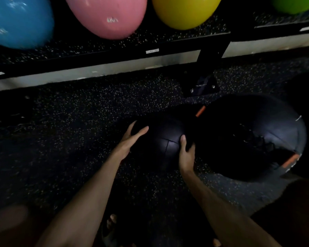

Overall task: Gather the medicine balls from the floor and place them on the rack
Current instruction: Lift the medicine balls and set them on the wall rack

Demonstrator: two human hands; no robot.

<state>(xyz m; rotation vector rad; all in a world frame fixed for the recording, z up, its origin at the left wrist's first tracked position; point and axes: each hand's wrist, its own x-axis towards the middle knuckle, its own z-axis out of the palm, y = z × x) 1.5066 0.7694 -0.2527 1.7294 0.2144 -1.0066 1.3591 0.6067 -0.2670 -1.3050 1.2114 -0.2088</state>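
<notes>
A small black medicine ball lies on the dark speckled floor, in the middle of the view. My left hand lies against its left side with the fingers straight. My right hand holds its right side, thumb on top and fingers curled out of sight behind it. A larger black medicine ball with orange marks sits right beside it on the right. The rack shelf runs across the top and carries blue, pink, yellow and green balls.
A black rack upright stands just behind the two floor balls, with its bolted foot on the floor. A pale strip runs under the shelf edge. My foot shows at the bottom.
</notes>
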